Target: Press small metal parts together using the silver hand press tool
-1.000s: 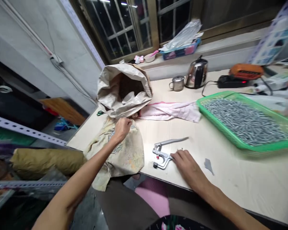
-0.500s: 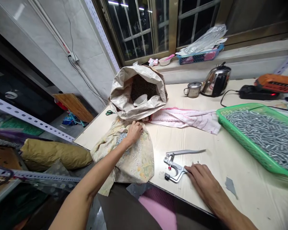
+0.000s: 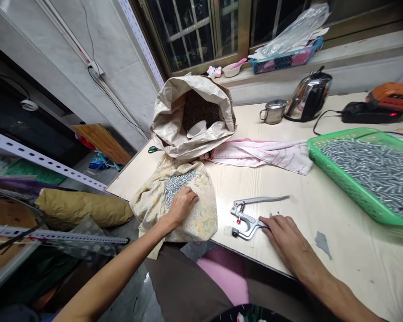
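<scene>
My left hand rests with curled fingers on a floral cloth, beside a heap of small silver screw-like pieces. Whatever its fingers hold, if anything, is hidden. On the table, my right hand has its fingers closed at the handle end of a pair of C-jawed press pliers. The pliers lie flat, with their upper handle spread away and a spring between. Behind the cloth, an open sack contains dark brown small pieces and a white bowl.
A green basket full of similar silver pieces stands at the right. A pink-white towel lies mid-table. Behind are a metal cup, a kettle and an orange-black battery charger. Green-handled scissors lie by the sack.
My left hand has drawn back toward me over the cloth, uncovering more of the silver heap. My right hand stays at the pliers. The view has tilted down slightly.
</scene>
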Available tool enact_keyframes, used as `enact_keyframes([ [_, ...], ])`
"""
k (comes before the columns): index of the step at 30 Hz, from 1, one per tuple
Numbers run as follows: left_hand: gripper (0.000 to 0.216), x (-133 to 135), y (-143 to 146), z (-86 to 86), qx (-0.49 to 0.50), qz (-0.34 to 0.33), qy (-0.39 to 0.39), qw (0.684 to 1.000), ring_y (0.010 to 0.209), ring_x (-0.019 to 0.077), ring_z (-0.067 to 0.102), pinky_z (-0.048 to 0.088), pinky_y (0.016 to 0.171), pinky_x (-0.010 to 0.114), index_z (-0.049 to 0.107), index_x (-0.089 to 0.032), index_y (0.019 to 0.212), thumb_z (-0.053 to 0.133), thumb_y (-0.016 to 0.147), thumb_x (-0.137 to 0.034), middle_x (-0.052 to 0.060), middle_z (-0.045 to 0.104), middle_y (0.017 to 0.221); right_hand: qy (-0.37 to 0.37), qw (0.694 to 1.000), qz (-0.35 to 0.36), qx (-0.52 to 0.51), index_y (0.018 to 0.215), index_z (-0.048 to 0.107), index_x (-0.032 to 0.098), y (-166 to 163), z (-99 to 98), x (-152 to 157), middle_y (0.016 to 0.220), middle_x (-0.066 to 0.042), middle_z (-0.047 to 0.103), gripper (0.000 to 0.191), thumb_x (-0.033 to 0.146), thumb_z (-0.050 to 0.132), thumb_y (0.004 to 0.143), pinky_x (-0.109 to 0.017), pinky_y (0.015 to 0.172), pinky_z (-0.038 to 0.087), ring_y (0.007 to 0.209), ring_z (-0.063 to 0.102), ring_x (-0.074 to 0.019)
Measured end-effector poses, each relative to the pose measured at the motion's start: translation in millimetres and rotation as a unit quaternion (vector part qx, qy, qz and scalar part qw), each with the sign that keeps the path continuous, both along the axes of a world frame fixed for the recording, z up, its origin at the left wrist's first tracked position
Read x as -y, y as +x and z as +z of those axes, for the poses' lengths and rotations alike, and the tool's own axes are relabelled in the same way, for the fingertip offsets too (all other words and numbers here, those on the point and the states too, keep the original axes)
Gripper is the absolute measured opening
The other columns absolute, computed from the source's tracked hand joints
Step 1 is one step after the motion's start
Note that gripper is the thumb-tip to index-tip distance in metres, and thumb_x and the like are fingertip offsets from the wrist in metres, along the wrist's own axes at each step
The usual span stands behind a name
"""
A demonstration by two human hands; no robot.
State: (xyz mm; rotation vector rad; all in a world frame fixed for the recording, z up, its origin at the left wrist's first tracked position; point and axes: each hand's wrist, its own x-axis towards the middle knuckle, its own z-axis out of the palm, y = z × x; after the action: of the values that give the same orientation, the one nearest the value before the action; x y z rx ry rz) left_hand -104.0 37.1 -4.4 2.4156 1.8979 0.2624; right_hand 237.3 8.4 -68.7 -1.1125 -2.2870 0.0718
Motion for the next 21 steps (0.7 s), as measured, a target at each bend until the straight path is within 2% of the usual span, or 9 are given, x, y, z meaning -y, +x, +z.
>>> enact_keyframes([
  [3, 0.029, 7.0, 5.6, -9.1, 0.008, 0.004, -0.022, 1.000, 0.095, 0.0220, 0.055, 0.046, 0.086, 0.034, 0.070, -0.015, 0.093, 0.044, 0.097, -0.026, 0.011, 0.063, 0.095, 0.009, 1.000, 0.001, 0.000, 0.114, 0.059, 0.013, -0.7, 1.4, -0.6, 0.094, -0.012, 0.058, 0.031, 0.029, 0.036, 0.102, -0.038, 0.079, 0.045, 0.090, 0.052, -0.0251],
  [6, 0.027, 7.9, 5.8, -10.5, 0.033, 0.017, -0.031, 0.999, 0.097, 0.0217, 0.057, 0.046, 0.088, 0.034, 0.071, -0.016, 0.095, 0.045, 0.095, -0.023, 0.010, 0.064, 0.097, 0.004, 1.000, 0.004, -0.001, 0.114, 0.059, 0.013, -0.7, 0.9, -0.6, 0.094, -0.012, 0.058, 0.031, 0.028, 0.035, 0.101, -0.038, 0.079, 0.046, 0.091, 0.051, -0.0254],
  [8, 0.022, 6.1, 4.7, -8.4, 0.082, 0.043, -0.029, 0.995, 0.096, 0.0213, 0.059, 0.046, 0.090, 0.034, 0.071, -0.018, 0.093, 0.049, 0.091, -0.021, 0.008, 0.067, 0.096, -0.003, 1.000, 0.008, 0.001, 0.114, 0.060, 0.014, 1.2, 1.7, 0.8, 0.094, -0.012, 0.058, 0.031, 0.028, 0.036, 0.101, -0.038, 0.077, 0.046, 0.090, 0.052, -0.0256],
  [10, 0.015, 3.8, 4.0, -5.1, 0.173, 0.098, -0.024, 0.980, 0.091, 0.0205, 0.063, 0.048, 0.089, 0.034, 0.072, -0.019, 0.087, 0.057, 0.085, -0.020, 0.007, 0.069, 0.092, -0.005, 1.000, 0.002, 0.008, 0.115, 0.061, 0.015, 3.8, 7.4, 2.2, 0.096, -0.013, 0.059, 0.031, 0.030, 0.037, 0.100, -0.039, 0.075, 0.046, 0.089, 0.053, -0.0259],
  [12, 0.009, 2.5, 4.4, -1.2, 0.301, 0.174, -0.036, 0.937, 0.078, 0.0185, 0.065, 0.051, 0.079, 0.032, 0.071, -0.017, 0.083, 0.063, 0.078, -0.020, 0.005, 0.070, 0.082, -0.006, 1.000, -0.010, 0.003, 0.117, 0.061, 0.015, 3.0, 21.1, 1.2, 0.101, -0.014, 0.060, 0.033, 0.033, 0.040, 0.099, -0.041, 0.077, 0.047, 0.091, 0.054, -0.0269],
  [14, 0.011, 3.7, 6.6, 2.9, 0.444, 0.228, -0.067, 0.864, 0.065, 0.0154, 0.063, 0.052, 0.067, 0.028, 0.068, -0.015, 0.080, 0.069, 0.073, -0.023, 0.003, 0.068, 0.072, -0.025, 0.999, -0.001, -0.036, 0.120, 0.060, 0.016, -6.6, 42.0, -4.9, 0.106, -0.014, 0.062, 0.034, 0.034, 0.041, 0.099, -0.042, 0.082, 0.046, 0.096, 0.055, -0.0273],
  [17, 0.030, 10.7, 14.5, 9.3, 0.603, 0.236, -0.103, 0.755, 0.060, 0.0122, 0.062, 0.051, 0.061, 0.024, 0.064, -0.013, 0.079, 0.080, 0.062, -0.032, 0.001, 0.066, 0.067, -0.125, 0.978, 0.076, -0.151, 0.114, 0.063, 0.017, -44.2, 74.6, -24.5, 0.106, -0.011, 0.066, 0.029, 0.032, 0.043, 0.099, -0.036, 0.085, 0.046, 0.097, 0.059, -0.0224],
  [19, 0.040, 17.1, 21.8, 13.0, 0.652, 0.224, -0.115, 0.715, 0.061, 0.0118, 0.063, 0.051, 0.062, 0.023, 0.063, -0.012, 0.080, 0.085, 0.055, -0.035, 0.001, 0.066, 0.067, -0.217, 0.946, 0.120, -0.208, 0.104, 0.067, 0.018, -80.7, 87.5, -40.5, 0.101, -0.008, 0.069, 0.025, 0.030, 0.047, 0.095, -0.032, 0.081, 0.046, 0.092, 0.062, -0.0197],
  [21, 0.045, 22.7, 28.6, 15.4, 0.672, 0.212, -0.118, 0.700, 0.061, 0.0121, 0.064, 0.052, 0.063, 0.024, 0.063, -0.012, 0.081, 0.087, 0.052, -0.038, 0.002, 0.066, 0.066, -0.307, 0.912, 0.133, -0.238, 0.092, 0.068, 0.016, -117.7, 89.9, -53.8, 0.090, -0.005, 0.070, 0.020, 0.030, 0.054, 0.090, -0.029, 0.074, 0.046, 0.083, 0.062, -0.0177],
])
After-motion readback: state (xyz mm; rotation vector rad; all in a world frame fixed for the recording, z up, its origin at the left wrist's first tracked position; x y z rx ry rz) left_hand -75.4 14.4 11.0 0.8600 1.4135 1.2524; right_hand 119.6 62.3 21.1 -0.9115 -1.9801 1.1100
